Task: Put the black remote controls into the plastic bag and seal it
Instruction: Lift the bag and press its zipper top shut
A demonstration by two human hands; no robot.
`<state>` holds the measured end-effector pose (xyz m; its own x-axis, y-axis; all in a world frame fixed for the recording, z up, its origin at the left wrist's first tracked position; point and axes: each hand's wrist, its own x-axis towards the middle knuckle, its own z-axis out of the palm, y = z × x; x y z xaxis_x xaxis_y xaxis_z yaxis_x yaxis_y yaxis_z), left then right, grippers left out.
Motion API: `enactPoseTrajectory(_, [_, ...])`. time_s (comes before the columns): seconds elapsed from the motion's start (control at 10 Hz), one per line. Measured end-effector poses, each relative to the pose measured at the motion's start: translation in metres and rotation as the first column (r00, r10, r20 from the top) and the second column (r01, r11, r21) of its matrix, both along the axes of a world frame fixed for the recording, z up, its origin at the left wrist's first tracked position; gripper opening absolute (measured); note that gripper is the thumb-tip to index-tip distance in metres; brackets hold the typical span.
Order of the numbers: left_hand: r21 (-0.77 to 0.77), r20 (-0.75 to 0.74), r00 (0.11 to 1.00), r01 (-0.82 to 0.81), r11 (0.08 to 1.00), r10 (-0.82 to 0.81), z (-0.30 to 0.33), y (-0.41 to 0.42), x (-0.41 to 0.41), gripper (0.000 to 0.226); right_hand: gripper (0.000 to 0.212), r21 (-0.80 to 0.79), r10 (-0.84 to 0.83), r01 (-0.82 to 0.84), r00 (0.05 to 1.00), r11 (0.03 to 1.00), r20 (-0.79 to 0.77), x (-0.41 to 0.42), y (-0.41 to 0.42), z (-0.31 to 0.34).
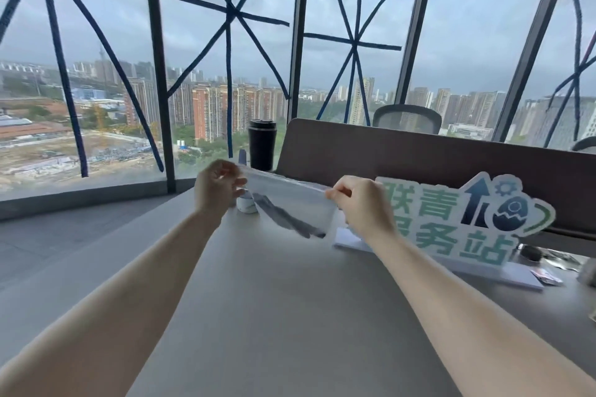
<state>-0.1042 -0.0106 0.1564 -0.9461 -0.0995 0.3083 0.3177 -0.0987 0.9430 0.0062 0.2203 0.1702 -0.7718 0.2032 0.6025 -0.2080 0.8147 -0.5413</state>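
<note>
2 hands (290,196) pinching plastic bag (290,200) top, black remote controls (287,219) inside

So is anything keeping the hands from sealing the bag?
Nothing visible. The left hand and right hand already pinch the bag at its top corners, above the table, with the remotes inside, below the top edge.

High-rise office. Evidence: grey desk (283,300) with brown partition panel (419,155), mesh office chair (407,118) behind it, printed standing sign (458,219) at the desk's right edge, taped floor-height windows (225,42) overlooking city towers.
</note>
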Motion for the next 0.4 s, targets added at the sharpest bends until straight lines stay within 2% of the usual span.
enactPoseTrajectory(0.2, [-0.048,0.189,0.982,0.016,0.999,-0.007,-0.105,-0.017,0.022,0.032,0.024,-0.023,0.046,-0.040,0.939,0.999,0.342,0.024,-0.011,-0.084])
enactPoseTrajectory(0.3, [-0.032,0.236,0.972,0.025,0.999,-0.016,-0.126,-0.025,0.039,0.024,0.017,-0.017,0.094,-0.096,0.896,0.995,0.434,0.050,-0.014,-0.094])
enactPoseTrajectory(0.4, [-0.133,0.234,0.971,-0.008,0.991,0.039,-0.134,-0.036,0.070,0.011,0.017,-0.106,0.102,-0.066,0.919,0.992,0.381,0.088,0.002,-0.085])
